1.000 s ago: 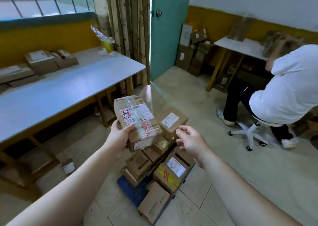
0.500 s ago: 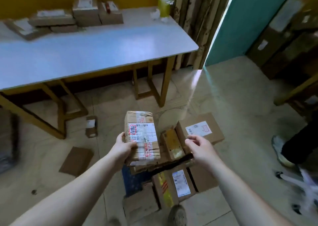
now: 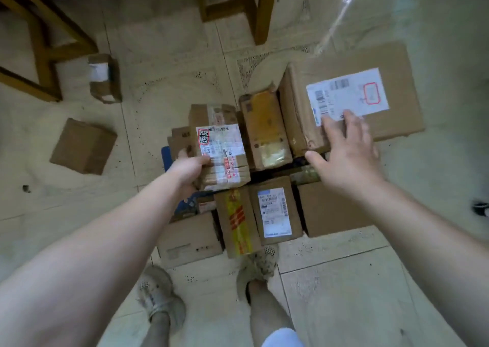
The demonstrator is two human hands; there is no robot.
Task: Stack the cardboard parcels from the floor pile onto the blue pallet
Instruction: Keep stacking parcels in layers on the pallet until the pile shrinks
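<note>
Tiled floor [image 3: 344,293], seen from straight above. Taped parcel [image 3: 221,145] is gripped in the left hand [image 3: 189,165], with fingers curled round its near left corner. It is held over the left rear of the blue pallet [image 3: 166,156], above boxes already stacked there. Its long axis runs away from the person, parallel to the yellowish parcel [image 3: 267,129] just to its right. Right hand [image 3: 346,148] is empty with fingers spread, at the near corner of the big labelled box [image 3: 383,63] (touching or hovering: cannot tell). Left hand carries the load. Judged next move: lower it straight down beside the yellowish parcel. Plain box [image 3: 83,145] lies on the floor, well to the left.
</note>
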